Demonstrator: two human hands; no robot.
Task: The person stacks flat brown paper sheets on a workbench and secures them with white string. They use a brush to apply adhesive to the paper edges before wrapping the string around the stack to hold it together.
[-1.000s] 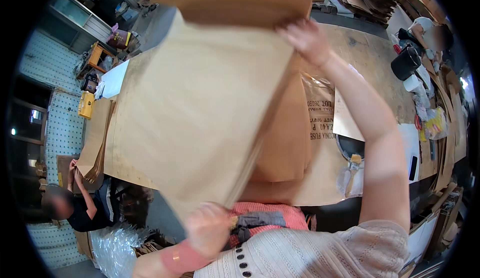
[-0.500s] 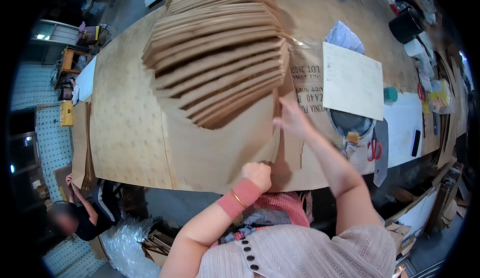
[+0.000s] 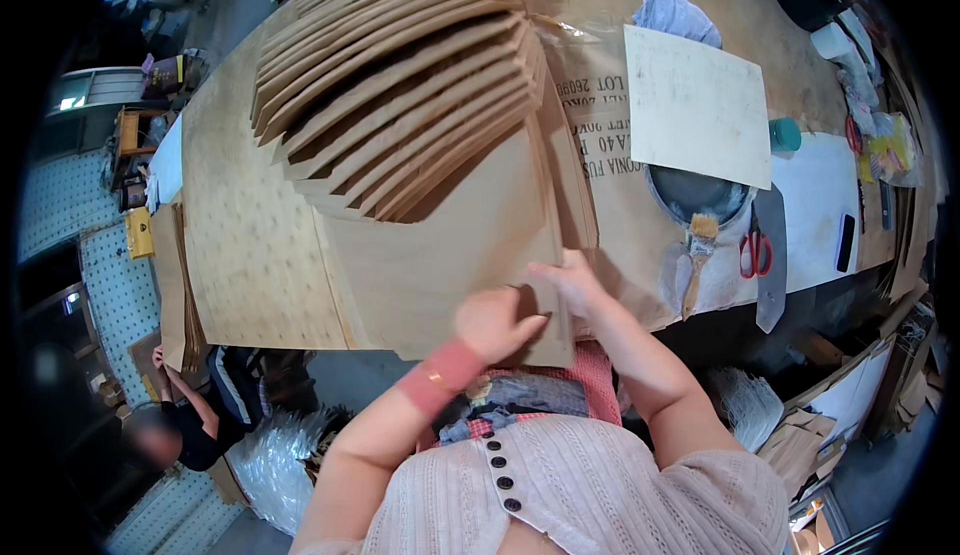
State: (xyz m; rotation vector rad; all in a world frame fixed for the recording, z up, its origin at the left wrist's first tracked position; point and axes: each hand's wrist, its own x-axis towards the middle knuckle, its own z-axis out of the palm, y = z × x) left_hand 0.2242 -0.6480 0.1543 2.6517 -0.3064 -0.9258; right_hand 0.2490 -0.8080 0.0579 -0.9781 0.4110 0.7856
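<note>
A large brown kraft paper bag lies flat at the near edge of the table, under a fanned pile of similar bags. My left hand rests low on this paper, knuckles up, its thumb stretched to the right and apart from the fingers. At the right edge of the same paper is my right hand. Its thumb lies over the top and its fingers close around the edge, partly hidden. The two hands are close together but not touching.
To the right stand a dark round basin under a white board, a brush, red-handled scissors and a black phone. A blue cloth lies behind. Another person handles paper at the far left.
My right hand has come nearer, down the paper's edge. The left hand has loosened from its fist and slid a little left and away from me. The view has shifted, too.
</note>
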